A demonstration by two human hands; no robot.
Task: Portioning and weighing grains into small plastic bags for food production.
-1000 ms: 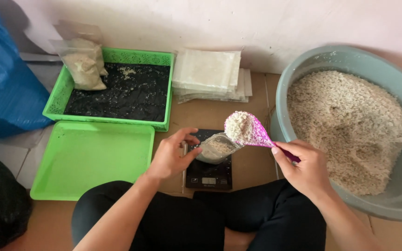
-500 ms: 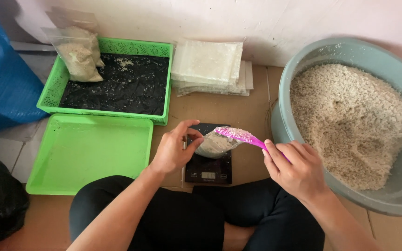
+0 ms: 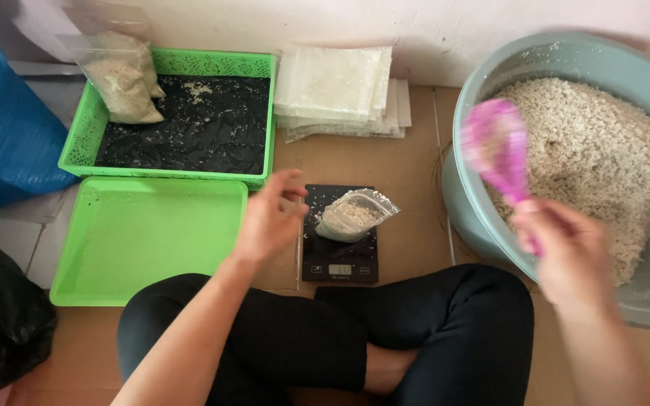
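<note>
The right hand (image 3: 566, 248), blurred, is closed around the handle of a pink scoop (image 3: 499, 150) held over the near rim of the grey basin (image 3: 475, 188), bowl end up and away from the body. The left hand (image 3: 271, 218) hovers loose and half-open, fingers spread and holding nothing, just left of the small clear bag (image 3: 351, 216), apart from it.

The basin, at the right, is heaped with pale crumbly granules (image 3: 603, 158). At the far left hangs a blue plastic sack (image 3: 5, 135), with a black bag (image 3: 1, 316) below it. A green tray lined with black material (image 3: 182, 124) sits against the wall; two filled clear bags of the pale stuff (image 3: 122, 86) lean in its left corner. A second green tray (image 3: 148, 237) lies just in front of it. A stack of flat empty clear bags (image 3: 336, 90) rests by the wall between tray and basin. The black kitchen scale (image 3: 338, 252) sits on the floor before the crossed legs, and the small bag, partly filled, lies on its platform with its open mouth tilted to the right.
</note>
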